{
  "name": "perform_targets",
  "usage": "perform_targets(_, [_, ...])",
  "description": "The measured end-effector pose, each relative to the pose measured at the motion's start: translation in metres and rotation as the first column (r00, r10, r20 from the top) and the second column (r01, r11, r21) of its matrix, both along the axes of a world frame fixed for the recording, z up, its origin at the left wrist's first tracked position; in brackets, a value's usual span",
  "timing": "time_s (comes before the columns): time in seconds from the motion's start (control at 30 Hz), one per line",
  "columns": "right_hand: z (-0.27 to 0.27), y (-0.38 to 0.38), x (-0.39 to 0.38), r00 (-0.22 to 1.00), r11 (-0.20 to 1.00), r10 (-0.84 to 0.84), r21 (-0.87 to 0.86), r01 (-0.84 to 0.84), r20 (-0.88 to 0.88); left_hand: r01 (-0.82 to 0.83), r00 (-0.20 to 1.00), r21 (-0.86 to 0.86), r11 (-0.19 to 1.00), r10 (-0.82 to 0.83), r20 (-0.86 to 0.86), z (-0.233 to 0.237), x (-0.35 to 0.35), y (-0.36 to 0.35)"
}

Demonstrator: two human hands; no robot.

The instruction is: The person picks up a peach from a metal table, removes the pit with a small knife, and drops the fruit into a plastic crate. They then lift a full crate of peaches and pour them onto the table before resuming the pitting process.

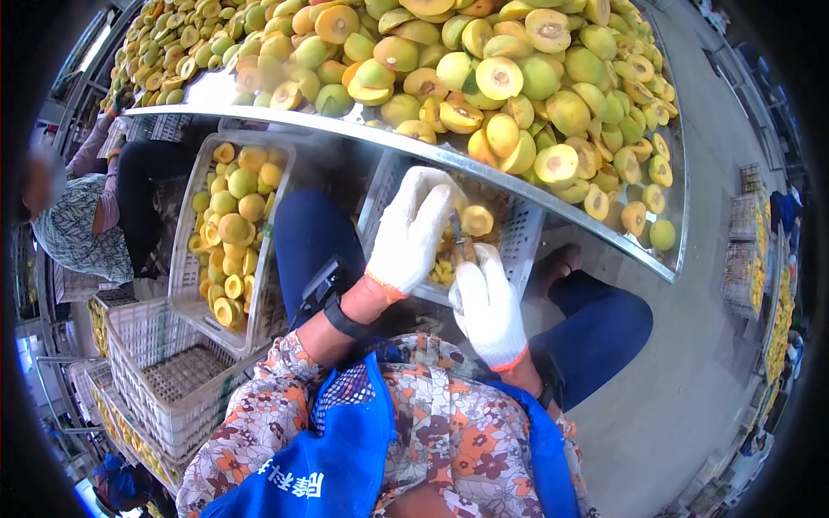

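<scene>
at the far left a co-worker's patterned sleeve (73, 229) sits beside a white crate (185, 255) filled with yellow halves, and an empty crate (138, 345) stands lower down (both seemingly kept within easy reach). the gloved left hand (410, 233) is next, its fingers curled narrowly around a fruit half (477, 221), cut face up, seemingly so the pit side meets the tool. a thin dark blade (459, 242) rises between the hands. the gloved right hand (488, 306) is closed on its handle, thumb braced near the fruit for control. both hands hover over a second crate (523, 237) between the knees, likely so that droppings fall into it. above runs the steel table edge (345, 129), with its heap of fruit (484, 78) spreading right.
</scene>
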State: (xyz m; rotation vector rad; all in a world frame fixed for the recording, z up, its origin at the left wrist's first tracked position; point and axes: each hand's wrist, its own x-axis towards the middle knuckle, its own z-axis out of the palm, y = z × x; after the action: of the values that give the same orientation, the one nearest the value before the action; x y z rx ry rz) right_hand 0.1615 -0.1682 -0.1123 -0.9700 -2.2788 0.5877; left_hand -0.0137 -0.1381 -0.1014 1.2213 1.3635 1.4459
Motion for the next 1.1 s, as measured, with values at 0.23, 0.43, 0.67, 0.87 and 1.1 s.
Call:
perform_targets(0.23, [0.001,-0.002,-0.008,0.997,0.981,-0.074,0.181,0.069,0.026,-0.007,0.959,-0.106,0.994,0.037,0.279,0.001,0.009,0.0])
perform_targets(0.43, [0.009,-0.003,-0.007,0.997,0.988,-0.066,0.134,0.071,-0.044,-0.039,0.903,-0.071,0.997,0.066,0.424,0.014,0.013,0.001])
perform_targets(0.67, [0.011,-0.009,0.0,0.978,0.962,-0.1,0.269,0.048,0.183,-0.044,0.95,-0.061,0.997,0.061,0.307,0.02,0.022,-0.006])
perform_targets(0.87, [0.001,-0.009,0.003,0.998,0.989,-0.037,0.148,0.029,0.053,0.08,0.993,-0.069,0.994,-0.073,0.091,0.003,0.004,0.007])
perform_targets(1.1, [0.001,-0.013,0.001,0.99,0.975,-0.127,0.194,0.113,0.06,-0.068,0.904,-0.083,0.994,0.097,0.416,0.003,0.028,0.005])
